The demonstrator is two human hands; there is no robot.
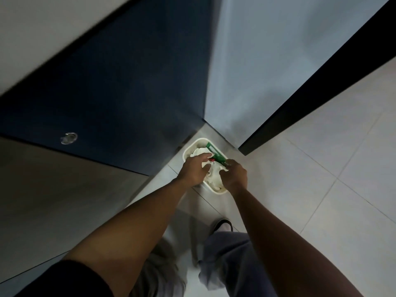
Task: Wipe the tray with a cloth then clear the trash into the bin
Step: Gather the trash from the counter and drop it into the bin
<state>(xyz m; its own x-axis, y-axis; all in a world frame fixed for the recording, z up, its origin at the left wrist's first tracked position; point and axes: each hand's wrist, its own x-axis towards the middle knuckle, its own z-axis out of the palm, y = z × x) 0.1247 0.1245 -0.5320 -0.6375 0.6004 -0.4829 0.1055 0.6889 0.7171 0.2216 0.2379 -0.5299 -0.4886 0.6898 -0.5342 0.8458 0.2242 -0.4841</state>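
A white bin (194,146) stands on the floor in a corner, far below me. Crumpled white paper trash (214,175) fills it, with a green packet (216,155) and a small red bit on top. My left hand (194,170) reaches over the bin's left side, fingers stretched onto the paper. My right hand (234,174) hovers over the right side, fingers curled down by the green packet's end; whether it grips anything is hidden. No tray or cloth shows in this view.
A dark blue panel (128,93) with a round metal fitting (69,138) rises on the left, a pale wall (267,61) meets it at the corner. A black edge (310,86) runs right. Pale floor tiles (321,168) spread right. My foot (222,226) stands below the bin.
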